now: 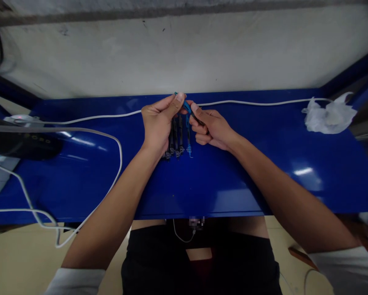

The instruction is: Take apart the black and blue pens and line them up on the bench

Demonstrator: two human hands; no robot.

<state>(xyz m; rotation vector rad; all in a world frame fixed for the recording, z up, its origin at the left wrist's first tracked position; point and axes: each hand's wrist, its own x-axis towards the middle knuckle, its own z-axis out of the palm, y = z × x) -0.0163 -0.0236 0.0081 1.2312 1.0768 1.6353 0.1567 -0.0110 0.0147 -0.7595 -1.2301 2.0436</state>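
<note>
Both hands meet above the back of the blue table [202,180]. A slim blue-and-black pen-like piece [187,107] spans the gap between them. My left hand [159,119] pinches its blue end between thumb and fingers. My right hand [211,125] is closed around its dark end, with the thumb laid along it and the other fingers curled. Below the hands lie several slim black pieces with clear ends [177,139], side by side and partly hidden by my left hand. Beside them is a similar blue piece [188,137] with a thin tip.
A white cable [245,102] runs along the table's back edge by the pale wall [184,53]. Another white cable [119,151] loops at the left near a black object [33,145] with lettering. A crumpled white plastic bag [328,114] sits at the back right.
</note>
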